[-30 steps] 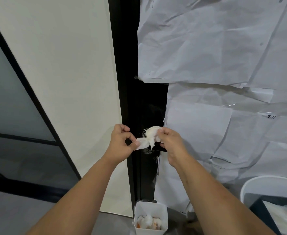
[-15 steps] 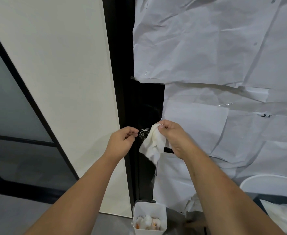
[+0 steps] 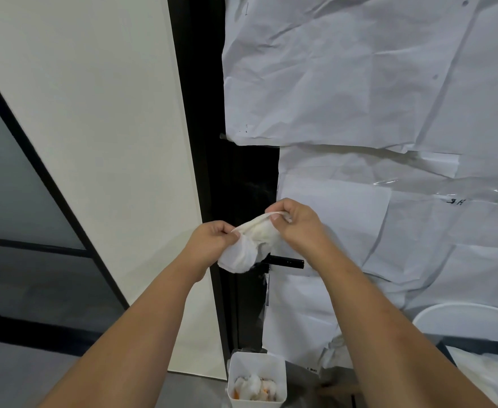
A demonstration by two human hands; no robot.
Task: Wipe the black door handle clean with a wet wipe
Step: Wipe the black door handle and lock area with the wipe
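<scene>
Crumpled soft wet wipe (image 3: 249,242) pinched by left hand (image 3: 212,244), right hand (image 3: 296,223)

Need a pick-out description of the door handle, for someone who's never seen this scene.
Find the black door strip between the cream wall and the taped white paper. Below the hands' wet wipe, the door handle pokes right: a short, glossy black horizontal bar, the only one.

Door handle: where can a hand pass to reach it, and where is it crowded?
Free: the handle's right end, bordered by taped paper above and below. Crowded: its left end, hidden behind the wet wipe stretched between left hand and right hand.
</scene>
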